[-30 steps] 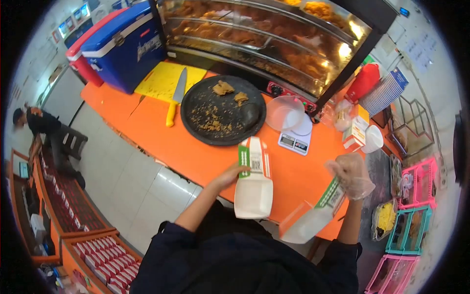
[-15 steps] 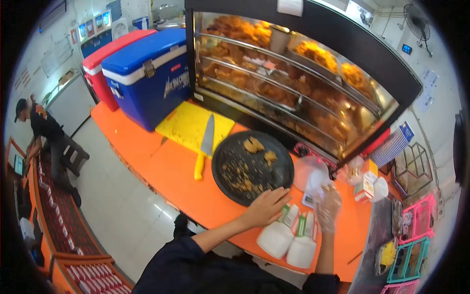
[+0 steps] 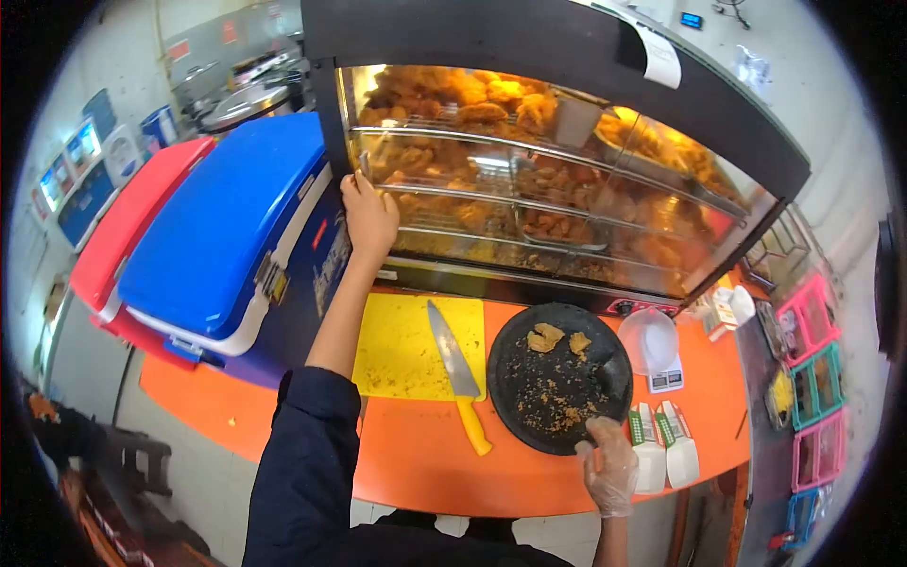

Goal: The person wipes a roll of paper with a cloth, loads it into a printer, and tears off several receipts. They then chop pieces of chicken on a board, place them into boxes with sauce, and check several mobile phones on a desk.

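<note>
My bare left hand (image 3: 370,219) is at the left edge of the glass door of a lit warming cabinet (image 3: 529,274), its fingers bent round the door's edge. Pieces of fried food (image 3: 482,113) fill the shelves behind the glass. My right hand (image 3: 609,465), in a clear plastic glove, hovers by the lower right rim of a round black tray (image 3: 515,406). Its fingers are loosely bent and apart, with nothing visible between them. Two brown pieces (image 3: 545,337) and crumbs lie on the tray. A yellow-handled knife (image 3: 455,364) rests partly on a yellow cutting board (image 3: 397,345).
Blue (image 3: 227,227) and red (image 3: 142,213) coolers stand left of the cabinet. Right of the tray are a clear bowl (image 3: 648,340), a small scale (image 3: 666,378) and two white cartons (image 3: 682,463). Coloured baskets (image 3: 817,392) line the far right. Another person (image 3: 71,435) is at the lower left.
My left hand has gone from beside the tray up to the cabinet door. My right hand has left the bowl and scale for the tray's lower rim. The view has shifted.
</note>
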`<state>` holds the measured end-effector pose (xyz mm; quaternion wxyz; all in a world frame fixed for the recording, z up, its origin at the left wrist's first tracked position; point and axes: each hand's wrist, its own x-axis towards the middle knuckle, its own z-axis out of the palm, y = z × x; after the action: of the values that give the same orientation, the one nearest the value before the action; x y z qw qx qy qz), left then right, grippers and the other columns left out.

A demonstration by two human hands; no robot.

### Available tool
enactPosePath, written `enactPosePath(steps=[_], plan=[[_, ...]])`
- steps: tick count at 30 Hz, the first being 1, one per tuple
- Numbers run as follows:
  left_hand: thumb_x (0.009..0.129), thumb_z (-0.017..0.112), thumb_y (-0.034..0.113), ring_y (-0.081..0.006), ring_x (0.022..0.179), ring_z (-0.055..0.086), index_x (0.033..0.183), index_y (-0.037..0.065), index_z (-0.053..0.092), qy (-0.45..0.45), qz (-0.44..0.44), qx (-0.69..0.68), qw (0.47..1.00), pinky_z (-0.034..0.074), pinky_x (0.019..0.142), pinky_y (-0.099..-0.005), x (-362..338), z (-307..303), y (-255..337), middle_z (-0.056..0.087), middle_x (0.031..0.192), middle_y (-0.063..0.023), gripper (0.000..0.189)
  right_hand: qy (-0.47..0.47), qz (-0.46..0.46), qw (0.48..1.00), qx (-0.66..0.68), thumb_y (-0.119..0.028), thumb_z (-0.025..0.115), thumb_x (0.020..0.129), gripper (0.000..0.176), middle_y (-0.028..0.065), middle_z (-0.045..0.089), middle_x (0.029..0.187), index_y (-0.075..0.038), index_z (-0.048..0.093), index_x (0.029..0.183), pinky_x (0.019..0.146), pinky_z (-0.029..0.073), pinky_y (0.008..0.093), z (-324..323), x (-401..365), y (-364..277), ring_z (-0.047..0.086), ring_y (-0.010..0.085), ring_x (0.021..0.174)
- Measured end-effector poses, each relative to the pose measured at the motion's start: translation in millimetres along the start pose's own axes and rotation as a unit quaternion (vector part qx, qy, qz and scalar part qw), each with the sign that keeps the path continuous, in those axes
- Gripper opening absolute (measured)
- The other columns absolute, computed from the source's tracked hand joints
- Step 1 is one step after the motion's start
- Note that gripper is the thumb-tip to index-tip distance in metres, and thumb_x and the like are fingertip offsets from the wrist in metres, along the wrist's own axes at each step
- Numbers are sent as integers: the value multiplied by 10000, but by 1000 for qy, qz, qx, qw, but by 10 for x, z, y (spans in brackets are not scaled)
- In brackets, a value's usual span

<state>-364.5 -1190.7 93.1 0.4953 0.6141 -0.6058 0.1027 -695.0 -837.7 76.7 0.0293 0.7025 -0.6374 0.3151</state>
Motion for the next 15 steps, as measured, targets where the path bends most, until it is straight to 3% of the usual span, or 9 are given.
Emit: enactPosePath(steps=[2, 3, 8, 14, 15], plan=[[778, 553, 101, -412, 1137, 352, 1262, -113, 261, -3, -22, -18, 1000, 320, 960, -437, -10, -13, 125, 300, 1250, -251, 604, -64, 45, 995, 67, -9, 617, 735, 297, 154, 586, 1018, -35, 555, 1024, 749, 489, 355, 20, -128, -37, 597, 305, 887], [772, 552, 89, -408, 1134, 344, 1259, -104, 270, -1, -44, -19, 999, 316, 957, -444, -17, -34, 175, 295, 1243, -239, 595, -53, -2, 998, 37, -5, 620, 727, 303, 145, 595, 998, -52, 561, 1020, 696, 504, 361, 14, -142, -39, 609, 304, 845], [742, 539, 59, -403, 1145, 321, 1254, -74, 288, 50, -62, -126, 989, 287, 968, -438, -26, 144, 153, 294, 1235, -237, 585, -118, 34, 992, 2, 24, 614, 708, 300, 111, 616, 942, -77, 573, 987, 637, 515, 343, -72, -57, -201, 621, 287, 803], [688, 589, 104, -405, 1143, 345, 1277, -58, 269, -57, -51, -220, 972, 291, 980, -449, -284, 177, 540, 327, 1209, -247, 689, -114, -111, 985, 64, 2, 622, 713, 181, 66, 640, 877, -91, 594, 865, 643, 520, 346, 252, 545, -195, 628, 266, 788], [684, 603, 117, -404, 1140, 353, 1294, -53, 243, -91, -21, -234, 968, 298, 979, -453, -286, 174, 613, 328, 1212, -245, 729, -117, -186, 974, 50, -27, 628, 722, 163, 65, 640, 891, -93, 600, 868, 654, 520, 349, 377, 654, -92, 627, 265, 794]])
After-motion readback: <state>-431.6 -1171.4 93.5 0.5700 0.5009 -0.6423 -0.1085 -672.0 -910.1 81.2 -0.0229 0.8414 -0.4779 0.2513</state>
